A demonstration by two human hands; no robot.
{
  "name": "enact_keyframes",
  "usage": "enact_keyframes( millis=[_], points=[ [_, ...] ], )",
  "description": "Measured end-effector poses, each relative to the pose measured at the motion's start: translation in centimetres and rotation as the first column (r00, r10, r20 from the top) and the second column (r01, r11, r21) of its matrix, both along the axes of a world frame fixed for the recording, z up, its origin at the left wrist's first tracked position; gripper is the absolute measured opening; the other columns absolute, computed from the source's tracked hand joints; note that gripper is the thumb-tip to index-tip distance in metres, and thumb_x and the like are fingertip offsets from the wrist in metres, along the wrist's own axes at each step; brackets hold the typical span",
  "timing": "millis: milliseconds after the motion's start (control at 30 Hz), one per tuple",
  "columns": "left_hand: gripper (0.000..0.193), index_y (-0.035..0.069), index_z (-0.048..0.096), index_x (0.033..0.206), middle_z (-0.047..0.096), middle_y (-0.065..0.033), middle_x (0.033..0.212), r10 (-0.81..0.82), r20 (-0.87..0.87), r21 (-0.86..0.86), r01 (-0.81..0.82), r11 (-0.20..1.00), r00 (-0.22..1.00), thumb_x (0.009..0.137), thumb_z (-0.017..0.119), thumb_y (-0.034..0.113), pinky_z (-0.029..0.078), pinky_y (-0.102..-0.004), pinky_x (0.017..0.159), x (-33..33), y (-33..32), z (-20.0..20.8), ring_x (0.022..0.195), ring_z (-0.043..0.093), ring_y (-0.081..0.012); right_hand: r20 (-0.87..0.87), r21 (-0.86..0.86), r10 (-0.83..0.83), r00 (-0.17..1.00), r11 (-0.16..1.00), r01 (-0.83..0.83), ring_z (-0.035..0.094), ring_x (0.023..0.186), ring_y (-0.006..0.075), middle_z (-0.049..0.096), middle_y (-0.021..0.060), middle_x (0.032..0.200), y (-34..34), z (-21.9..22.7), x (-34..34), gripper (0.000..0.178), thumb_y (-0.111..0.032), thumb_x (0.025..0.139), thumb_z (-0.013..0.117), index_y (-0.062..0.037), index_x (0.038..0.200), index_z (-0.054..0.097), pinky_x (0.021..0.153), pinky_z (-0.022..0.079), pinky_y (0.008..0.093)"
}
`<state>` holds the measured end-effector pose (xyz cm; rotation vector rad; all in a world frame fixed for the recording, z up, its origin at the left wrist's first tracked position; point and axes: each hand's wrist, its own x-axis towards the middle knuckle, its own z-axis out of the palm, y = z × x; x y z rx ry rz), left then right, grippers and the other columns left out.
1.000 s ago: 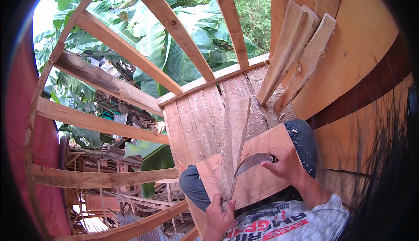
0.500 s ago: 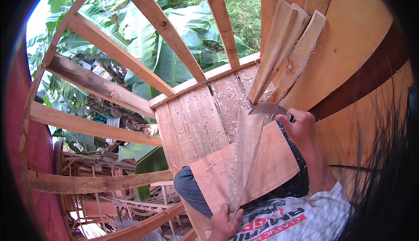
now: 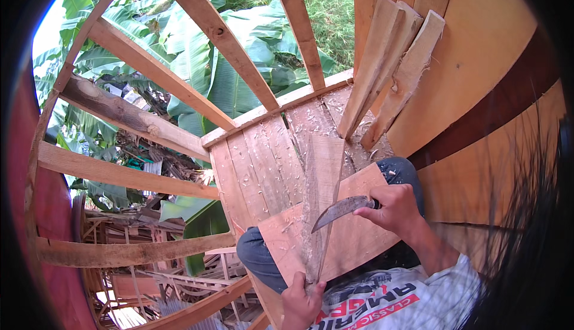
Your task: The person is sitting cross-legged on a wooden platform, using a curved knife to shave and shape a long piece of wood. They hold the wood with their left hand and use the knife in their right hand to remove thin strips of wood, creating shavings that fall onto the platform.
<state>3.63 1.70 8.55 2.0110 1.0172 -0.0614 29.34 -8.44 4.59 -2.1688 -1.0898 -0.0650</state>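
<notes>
My left hand (image 3: 301, 301) is closed round the narrow near end of a tapered wooden slat (image 3: 323, 189). The slat points away from me, with its wide end beyond my knees. In my right hand (image 3: 394, 208) is the dark handle of a knife with a curved blade (image 3: 344, 209). The blade lies across the lower half of the slat, its tip toward the left; whether it touches the wood I cannot tell. A flat wooden board (image 3: 365, 228) rests across my lap beneath the slat.
Pale shavings are scattered over the plank floor (image 3: 257, 162). Several rough wooden pieces (image 3: 382, 61) lean against the panelled wall (image 3: 478, 73) at the far right. A railing of wooden bars (image 3: 221, 37) borders the floor on the left, with banana leaves (image 3: 233, 91) outside.
My right hand has drawn the knife from the slat's far end toward me, down to its lower half. The slat's far end has shifted left; my left hand keeps its hold.
</notes>
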Motion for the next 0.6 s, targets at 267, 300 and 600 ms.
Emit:
enact_keyframes(
  millis=[267,300,600],
  points=[
    [0.032,-0.001,0.047,0.097,0.058,-0.0151,0.062,0.058,-0.156,-0.236,-0.094,0.967,0.986,0.085,0.065,0.023,0.046,-0.0381,0.056,-0.9,-1.2,0.3,0.060,0.062,-0.0280,0.019,-0.034,-0.314,0.949,0.949,0.314,0.055,0.051,0.0366,0.047,0.0158,0.049,-2.8,0.2,4.9,0.066,-0.064,0.078,0.060,-0.0029,0.055,0.047,0.045,0.042,0.0397],
    [0.032,-0.001,0.047,0.096,0.057,-0.0139,0.060,0.080,-0.057,-0.126,-0.087,0.988,0.995,0.085,0.065,0.023,0.046,-0.0382,0.056,-1.0,-0.9,-0.2,0.060,0.063,-0.0282,0.020,-0.029,-0.230,0.973,0.973,0.231,0.055,0.050,0.0342,0.047,0.0139,0.048,-2.8,0.6,4.2,0.064,-0.061,0.077,0.063,-0.0042,0.055,0.047,0.045,0.042,0.0386],
    [0.031,0.000,0.050,0.090,0.059,-0.0149,0.058,-0.004,-0.110,0.039,0.008,0.999,0.994,0.083,0.068,0.025,0.047,-0.0399,0.052,1.9,-0.7,1.9,0.057,0.065,-0.0283,-0.017,0.009,-0.005,1.000,1.000,0.006,0.054,0.046,0.0288,0.049,0.0101,0.049,-1.4,0.8,-0.2,0.057,-0.057,0.074,0.068,-0.0071,0.055,0.050,0.044,0.041,0.0370]
  ],
)
